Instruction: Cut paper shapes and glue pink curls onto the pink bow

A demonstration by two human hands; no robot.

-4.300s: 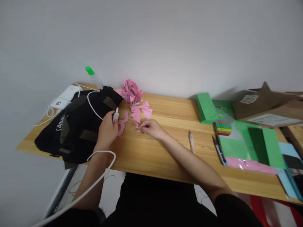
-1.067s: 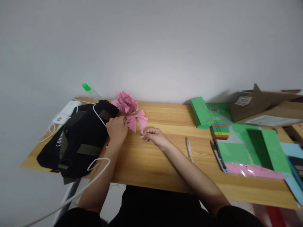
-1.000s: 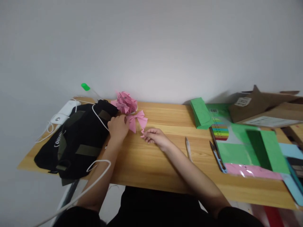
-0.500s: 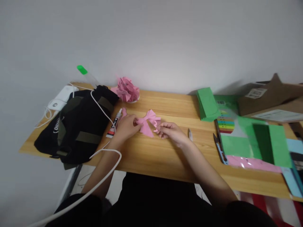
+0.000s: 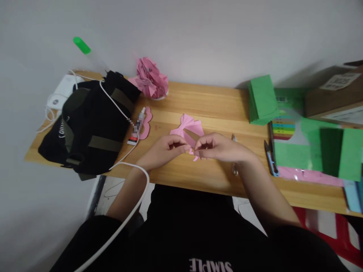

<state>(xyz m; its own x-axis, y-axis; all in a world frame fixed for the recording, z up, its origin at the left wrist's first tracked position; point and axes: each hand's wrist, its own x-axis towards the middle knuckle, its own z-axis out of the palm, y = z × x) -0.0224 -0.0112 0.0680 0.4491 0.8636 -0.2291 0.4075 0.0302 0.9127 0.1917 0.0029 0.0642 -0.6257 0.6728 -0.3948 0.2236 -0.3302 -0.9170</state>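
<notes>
A pink folded-paper bow (image 5: 187, 121) lies on the wooden table just beyond my hands, partly covered by their fingers. My left hand (image 5: 167, 150) and my right hand (image 5: 217, 146) meet in front of it, fingertips almost touching. Both are closed in a pinch on a small curled strip of pink paper (image 5: 195, 158), whose lower end shows under the fingers. To the left lie a tube of glue (image 5: 136, 128) and a wavy pink paper cutout (image 5: 146, 124). A slim silver tool (image 5: 234, 138) rests by my right wrist, partly hidden.
At the left sit a black bag (image 5: 93, 124) and a white cable (image 5: 143, 170) crossing over my left forearm. Pink paper scraps (image 5: 153, 77) fill a bowl at the back. On the right are green paper (image 5: 262, 99), blue-handled snips (image 5: 271, 160) and a cardboard box (image 5: 334, 96).
My left hand has let go of the bow and come over to my right hand at the curled strip. The bow now lies on the table. The view has tilted downward.
</notes>
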